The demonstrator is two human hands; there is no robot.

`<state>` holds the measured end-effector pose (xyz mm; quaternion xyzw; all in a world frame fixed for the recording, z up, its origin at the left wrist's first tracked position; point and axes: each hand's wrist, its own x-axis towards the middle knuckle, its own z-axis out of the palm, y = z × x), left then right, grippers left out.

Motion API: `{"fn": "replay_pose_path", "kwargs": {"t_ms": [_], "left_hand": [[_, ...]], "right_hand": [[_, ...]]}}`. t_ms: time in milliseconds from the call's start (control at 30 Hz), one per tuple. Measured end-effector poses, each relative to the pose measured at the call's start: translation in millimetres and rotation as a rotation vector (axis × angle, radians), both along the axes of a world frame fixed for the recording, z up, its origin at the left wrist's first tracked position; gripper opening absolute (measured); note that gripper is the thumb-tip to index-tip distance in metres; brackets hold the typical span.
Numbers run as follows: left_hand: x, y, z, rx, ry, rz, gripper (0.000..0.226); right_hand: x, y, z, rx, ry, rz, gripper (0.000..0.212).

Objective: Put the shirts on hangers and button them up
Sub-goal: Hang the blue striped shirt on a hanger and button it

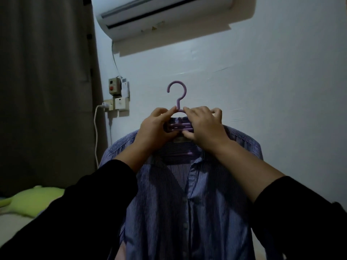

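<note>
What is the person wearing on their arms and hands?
Both arms wear long black sleeves, pushed up so the forearms show. The left hand and right hand are bare: no gloves, and no rings or watch that I can see.

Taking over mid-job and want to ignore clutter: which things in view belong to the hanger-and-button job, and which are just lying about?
Belongs to the job:
- striped shirt, on the hanger
- purple hanger
- left hand and right hand, both holding the hanger's neck at the collar

Just lying about:
- air conditioner
- curtain
- wall switch box
- white cable
- green cushion
</note>
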<state>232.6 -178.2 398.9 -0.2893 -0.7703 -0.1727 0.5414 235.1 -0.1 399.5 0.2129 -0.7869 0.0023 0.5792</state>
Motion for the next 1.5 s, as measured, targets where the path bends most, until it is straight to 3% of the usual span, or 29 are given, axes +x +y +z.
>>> {"fn": "replay_pose_path", "kwargs": {"t_ms": [200, 367, 500, 633, 933, 1333, 1433, 1500], "left_hand": [[6.5, -38.4, -6.0, 0.037, -0.13, 0.09, 0.079], [4.0, -76.8, -31.6, -0.179, -0.017, 0.287, 0.106], [0.2, -107.0, -43.2, -0.254, -0.034, 0.435, 0.12], [-8.0, -131.5, -51.5, -0.324, -0.07, 0.527, 0.11], [-37.9, -193.3, -81.3, -0.214, -0.074, 0.63, 0.094], [-109.2, -323.2, -123.4, 0.128, -0.352, 0.979, 0.09], [-133.3, -356.3, -136.0, 0.122, -0.531, 1.244, 0.085], [-152.1, -367.8, -152.3, 0.099, -0.686, 1.279, 0.083]], "right_hand": [[-23.1, -4.9, 0.7, -0.139, -0.122, 0.144, 0.064], [-44.4, -19.6, 3.8, -0.199, -0.193, 0.206, 0.066], [-66.1, -28.7, 5.2, -0.227, -0.276, 0.249, 0.069], [-90.1, -49.5, -0.5, -0.252, -0.319, 0.272, 0.071], [-144.8, -135.6, -32.4, -0.203, -0.457, 0.258, 0.076], [-222.2, -294.7, -124.5, -0.205, -0.798, 0.355, 0.075], [-238.5, -330.8, -141.3, -0.163, -0.855, 0.331, 0.073], [-246.5, -349.1, -154.5, -0.099, -0.904, 0.311, 0.073]]}}
